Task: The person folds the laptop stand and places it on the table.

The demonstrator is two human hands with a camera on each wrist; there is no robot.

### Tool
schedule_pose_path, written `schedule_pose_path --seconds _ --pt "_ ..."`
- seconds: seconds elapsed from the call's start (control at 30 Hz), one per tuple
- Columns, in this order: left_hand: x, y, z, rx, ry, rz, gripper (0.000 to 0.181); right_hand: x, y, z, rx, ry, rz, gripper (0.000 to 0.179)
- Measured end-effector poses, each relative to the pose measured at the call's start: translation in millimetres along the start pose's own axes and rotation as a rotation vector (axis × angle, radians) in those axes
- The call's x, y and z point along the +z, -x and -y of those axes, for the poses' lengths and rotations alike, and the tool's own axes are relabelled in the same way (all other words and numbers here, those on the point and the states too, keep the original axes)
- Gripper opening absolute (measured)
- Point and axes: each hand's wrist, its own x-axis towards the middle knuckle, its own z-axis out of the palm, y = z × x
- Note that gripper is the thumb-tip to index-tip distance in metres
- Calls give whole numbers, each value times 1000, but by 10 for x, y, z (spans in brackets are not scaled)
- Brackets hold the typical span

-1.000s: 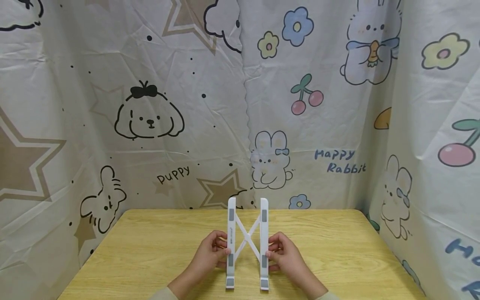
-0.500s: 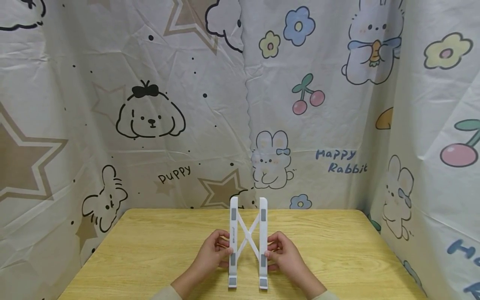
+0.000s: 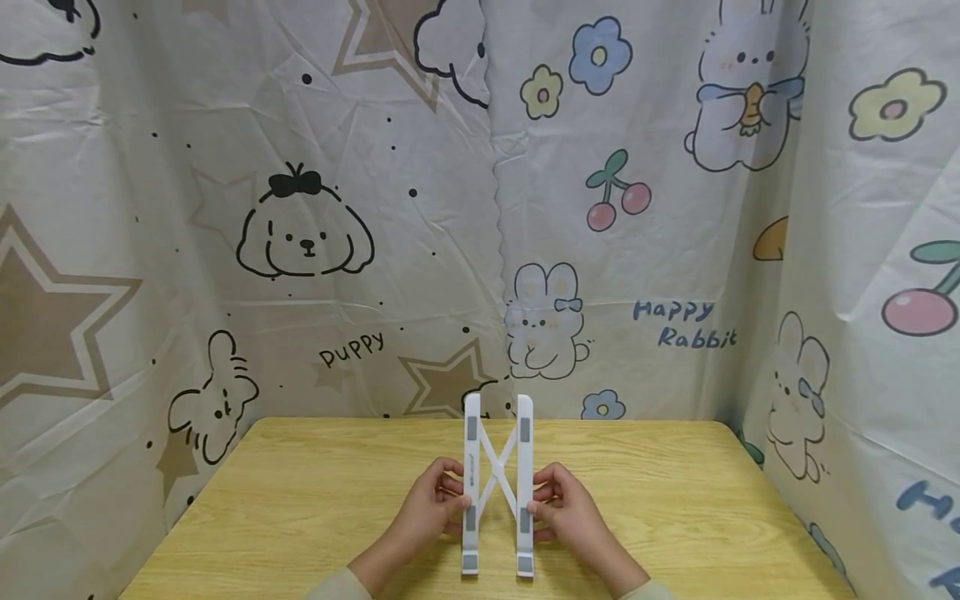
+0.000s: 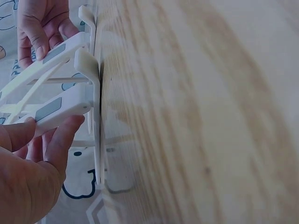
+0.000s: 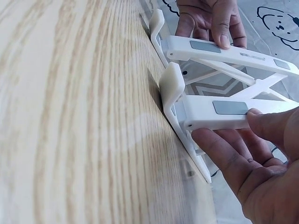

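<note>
Head view: left hand (image 3: 429,502) pinches white stand (image 3: 497,472) at nine o'clock, right hand (image 3: 576,510) at three; even pressure should keep rails (image 3: 525,471) parallel.

A reach at the stand (image 3: 498,472) from its left meets the left hand (image 3: 429,504); from its right, the right hand (image 3: 577,510). Crossed bars (image 5: 258,87) obstruct the gap inside the stand. Farther out on both sides of it, the table (image 3: 300,483) offers passing room; behind it, a curtain (image 3: 420,292) closes the way.

Close wrist views, shared stand (image 5: 202,111)
</note>
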Motion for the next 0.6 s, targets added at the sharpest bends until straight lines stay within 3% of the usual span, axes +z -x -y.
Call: schedule_pose_path --seconds 0.6 --pt "68 -31 -13 -15 -3 -3 37 50 -24 10 0 1 7 30"
